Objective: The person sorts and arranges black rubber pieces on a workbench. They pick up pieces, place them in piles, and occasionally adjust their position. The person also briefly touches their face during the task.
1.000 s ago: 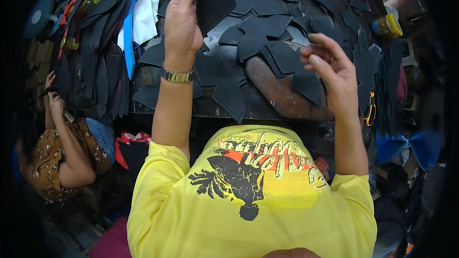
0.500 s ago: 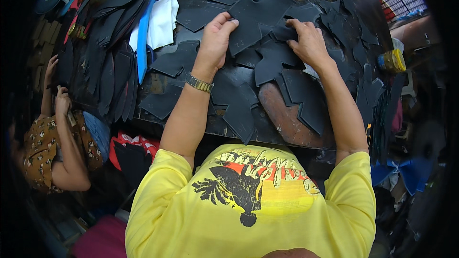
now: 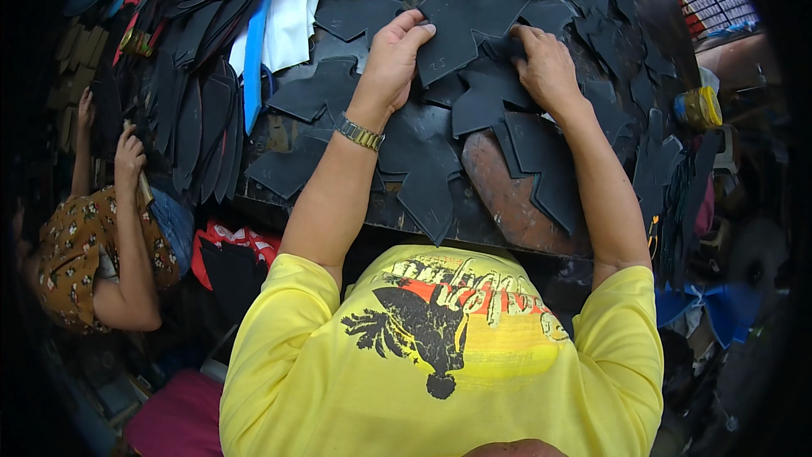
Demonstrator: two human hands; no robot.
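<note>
A black flat cut piece (image 3: 474, 21), leather-like with angular notched edges and a pale mark, is lifted at a slant over similar pieces. Its left edge is pinched between thumb and fingers of my left hand (image 3: 393, 63), which has a gold-coloured watch on the wrist. My right hand (image 3: 548, 72) is curled with thumb and forefinger at the lower right edge of the same piece; its fingertips are partly lost against the black. Under and just below it lies a stack of black cut pieces (image 3: 491, 101). Another black piece (image 3: 427, 182) rests nearer to me, left of centre.
Black pieces spread over most of the dark table (image 3: 406, 218). A worn brown board (image 3: 499, 186) shows near the front edge. At left are a blue strip (image 3: 254, 68), white sheets (image 3: 292, 25) and hanging black strips (image 3: 194, 127). A co-worker's hand (image 3: 129, 156) holds a tool.
My left hand has shifted slightly right with the held piece, which is tilted a little differently. My right hand stays nearly in place. The co-worker's nearer hand has moved up and right.
</note>
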